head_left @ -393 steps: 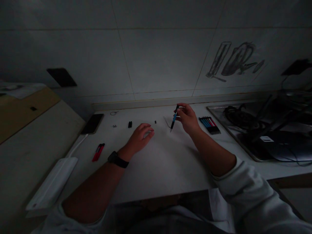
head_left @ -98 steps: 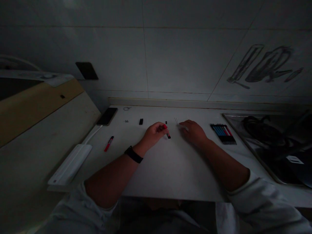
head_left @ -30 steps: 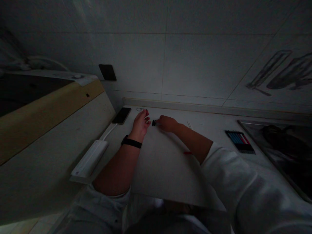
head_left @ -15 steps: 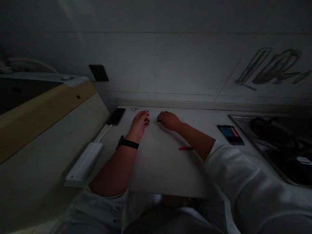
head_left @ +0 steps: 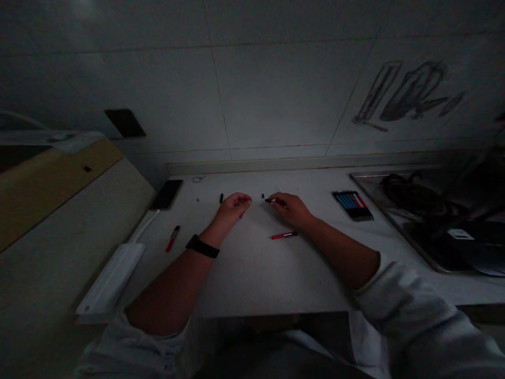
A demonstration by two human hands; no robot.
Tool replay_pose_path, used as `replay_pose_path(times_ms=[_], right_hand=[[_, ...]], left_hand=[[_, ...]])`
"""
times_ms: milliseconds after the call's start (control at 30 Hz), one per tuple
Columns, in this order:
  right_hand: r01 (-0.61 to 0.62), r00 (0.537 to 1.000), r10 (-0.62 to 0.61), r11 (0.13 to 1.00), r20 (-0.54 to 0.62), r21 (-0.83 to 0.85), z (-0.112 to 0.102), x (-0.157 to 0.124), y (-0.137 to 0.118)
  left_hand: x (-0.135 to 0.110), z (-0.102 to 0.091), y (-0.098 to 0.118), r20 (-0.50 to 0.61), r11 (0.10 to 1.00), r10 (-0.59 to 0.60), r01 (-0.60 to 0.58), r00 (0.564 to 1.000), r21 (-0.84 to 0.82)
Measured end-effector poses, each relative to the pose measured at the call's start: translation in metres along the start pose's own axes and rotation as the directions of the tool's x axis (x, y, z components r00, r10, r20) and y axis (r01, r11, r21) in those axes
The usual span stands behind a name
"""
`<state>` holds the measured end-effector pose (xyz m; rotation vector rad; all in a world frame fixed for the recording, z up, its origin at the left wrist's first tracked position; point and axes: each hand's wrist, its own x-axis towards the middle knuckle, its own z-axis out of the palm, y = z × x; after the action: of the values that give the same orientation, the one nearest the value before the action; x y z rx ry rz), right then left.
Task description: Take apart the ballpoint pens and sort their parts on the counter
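On the far left of a dim white countertop (head_left: 252, 276), a long white block (head_left: 112, 279) is seen, with a dark phone (head_left: 167, 195) behind it; next come a red-and-black stick (head_left: 172, 239), a thin loop (head_left: 198, 179) near the wall and a tiny grey bit (head_left: 198, 199). A short black oblong (head_left: 221, 198) is left lying just beside the left hand (head_left: 231, 209); that hand's thumb and forefinger are brought tip to tip, but whether anything is pinched between them cannot be told.

The two hands are held apart, with a tiny dark chip (head_left: 263, 196) lying behind the gap. At the right hand (head_left: 291, 209), a small black piece (head_left: 268, 200) is gripped by thumb and fingertips, just above or against the surface, which cannot be settled; it would probably be felt as very light and stiff, perhaps slick, more easily dropped than broken, and best taken by its long sides near the middle; it is seen as plain, dark and slim, one end jutting leftward, the rest covered by fingers.

Behind that hand, thin white sticks (head_left: 278, 189) are partly seen; in front, a second red-and-black stick (head_left: 283, 235) is laid crosswise; farther right, a pack of coloured pens (head_left: 352, 206) is placed beside a metal-rimmed tray (head_left: 394, 223).
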<state>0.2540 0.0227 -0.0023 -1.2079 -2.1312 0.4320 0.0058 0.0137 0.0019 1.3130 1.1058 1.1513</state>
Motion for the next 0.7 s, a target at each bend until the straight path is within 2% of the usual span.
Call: replay_pose_path(times_ms=[133, 300, 700], right_hand=[[0.076, 0.994, -0.069, 0.993, -0.087, 0.085, 0.010, 0.000, 0.004], [0.136, 0.983, -0.120, 0.985, -0.140, 0.111, 0.011, -0.001, -0.001], [0.207, 0.972, -0.198, 0.976, -0.122, 0.061, 0.011, -0.006, -0.009]], left_hand=[[0.000, -0.001, -0.004, 0.032, 0.988, 0.068, -0.071, 0.997, 0.136], [-0.003, 0.000, -0.005, 0.086, 0.951, 0.162, -0.178, 0.983, 0.252], [-0.007, 0.007, 0.000, 0.109, 0.958, 0.194, -0.213, 0.975, 0.193]])
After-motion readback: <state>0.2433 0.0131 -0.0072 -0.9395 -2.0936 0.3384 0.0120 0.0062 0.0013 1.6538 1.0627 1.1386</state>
